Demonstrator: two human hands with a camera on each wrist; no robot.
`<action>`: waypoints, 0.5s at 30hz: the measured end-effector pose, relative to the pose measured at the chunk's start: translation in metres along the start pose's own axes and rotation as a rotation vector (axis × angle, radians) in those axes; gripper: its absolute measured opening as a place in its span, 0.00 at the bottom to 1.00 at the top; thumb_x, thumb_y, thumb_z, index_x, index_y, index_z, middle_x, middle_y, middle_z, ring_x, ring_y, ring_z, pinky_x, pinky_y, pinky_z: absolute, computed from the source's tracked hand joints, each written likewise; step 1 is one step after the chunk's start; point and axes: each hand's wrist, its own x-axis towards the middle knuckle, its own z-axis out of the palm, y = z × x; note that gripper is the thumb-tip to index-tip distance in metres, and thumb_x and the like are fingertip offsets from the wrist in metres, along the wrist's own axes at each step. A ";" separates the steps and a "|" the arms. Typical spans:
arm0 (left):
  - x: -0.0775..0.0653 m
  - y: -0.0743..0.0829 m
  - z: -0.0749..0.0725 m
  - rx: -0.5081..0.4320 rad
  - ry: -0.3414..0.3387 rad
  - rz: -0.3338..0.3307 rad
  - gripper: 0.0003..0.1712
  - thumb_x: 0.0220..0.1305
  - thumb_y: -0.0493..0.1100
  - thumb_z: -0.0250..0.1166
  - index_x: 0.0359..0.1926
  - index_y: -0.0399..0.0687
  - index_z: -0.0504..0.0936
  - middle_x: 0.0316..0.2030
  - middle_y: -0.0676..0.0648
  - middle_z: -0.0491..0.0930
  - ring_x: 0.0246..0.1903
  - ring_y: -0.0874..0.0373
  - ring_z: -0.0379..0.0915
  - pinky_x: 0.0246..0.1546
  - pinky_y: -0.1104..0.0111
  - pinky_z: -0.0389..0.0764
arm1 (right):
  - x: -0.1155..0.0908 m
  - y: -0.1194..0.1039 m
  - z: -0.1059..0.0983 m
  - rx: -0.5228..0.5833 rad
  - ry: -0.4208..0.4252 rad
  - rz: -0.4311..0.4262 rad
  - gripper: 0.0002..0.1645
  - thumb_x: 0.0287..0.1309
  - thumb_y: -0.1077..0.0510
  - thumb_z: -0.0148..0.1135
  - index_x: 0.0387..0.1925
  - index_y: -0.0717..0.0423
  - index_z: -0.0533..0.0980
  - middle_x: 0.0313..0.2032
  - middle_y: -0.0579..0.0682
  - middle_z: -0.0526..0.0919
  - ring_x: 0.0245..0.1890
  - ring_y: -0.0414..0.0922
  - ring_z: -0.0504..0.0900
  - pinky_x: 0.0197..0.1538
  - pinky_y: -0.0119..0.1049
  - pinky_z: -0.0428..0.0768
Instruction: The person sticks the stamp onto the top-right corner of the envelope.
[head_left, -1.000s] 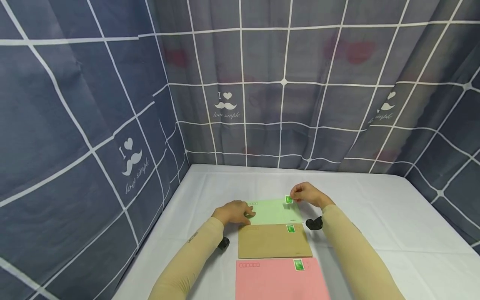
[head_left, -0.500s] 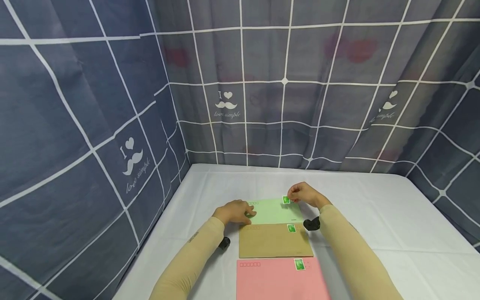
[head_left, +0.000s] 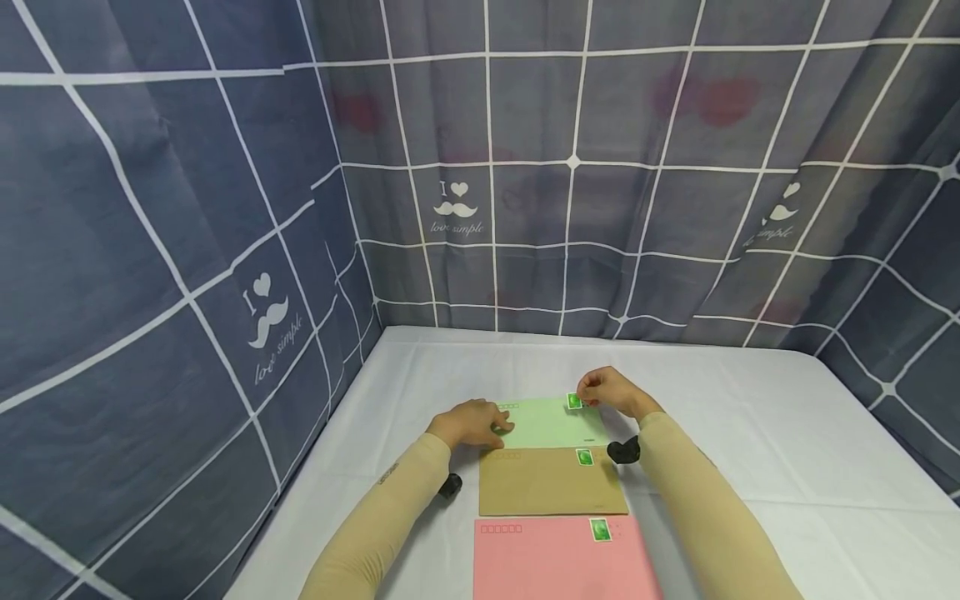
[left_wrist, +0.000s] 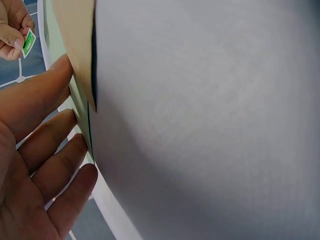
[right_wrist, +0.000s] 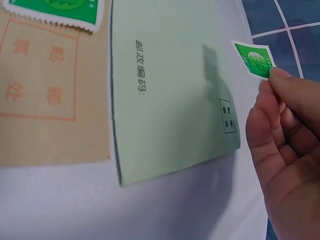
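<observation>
Between thumb and fingertips, my right hand (head_left: 613, 390) pinches a green postage stamp (right_wrist: 254, 60) with a white scalloped edge. It is held just above the upper right corner of a pale green envelope (head_left: 547, 427), close to the printed box (right_wrist: 227, 117); the right wrist view shows a gap below the stamp. My left hand (head_left: 471, 423) rests with spread fingers on that envelope's left edge. A brown envelope (head_left: 551, 487) lies nearer, touching or almost touching the green one, with a green stamp (head_left: 584, 457) at its upper right.
Closest to me lies a pink envelope (head_left: 558, 562), also bearing a green stamp (head_left: 601, 530). All the envelopes lie in a column on a white-covered table (head_left: 787, 450). Dark gridded curtains (head_left: 525, 200) surround the table at the back and sides.
My right hand has shifted slightly left with the stamp, further over the green envelope's corner, then stayed nearly still. The left hand has kept its place.
</observation>
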 end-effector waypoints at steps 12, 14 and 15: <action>-0.001 0.001 -0.001 -0.001 -0.004 -0.012 0.27 0.59 0.54 0.72 0.61 0.64 0.81 0.70 0.59 0.70 0.72 0.50 0.63 0.74 0.55 0.62 | 0.003 0.006 0.003 0.001 0.021 0.023 0.06 0.64 0.69 0.58 0.34 0.71 0.78 0.26 0.45 0.78 0.29 0.40 0.74 0.36 0.33 0.76; -0.002 0.002 -0.001 0.000 -0.005 -0.011 0.27 0.60 0.54 0.72 0.61 0.63 0.81 0.70 0.59 0.70 0.73 0.50 0.62 0.75 0.56 0.62 | 0.004 0.007 0.004 0.002 0.025 0.023 0.06 0.64 0.70 0.57 0.34 0.72 0.78 0.26 0.45 0.78 0.28 0.41 0.73 0.35 0.32 0.76; -0.002 0.002 -0.001 0.002 -0.004 -0.012 0.27 0.60 0.54 0.72 0.61 0.63 0.81 0.70 0.59 0.70 0.73 0.50 0.62 0.75 0.56 0.61 | 0.004 0.007 0.005 0.000 0.029 0.022 0.06 0.64 0.69 0.57 0.34 0.72 0.78 0.25 0.45 0.78 0.28 0.41 0.73 0.34 0.32 0.76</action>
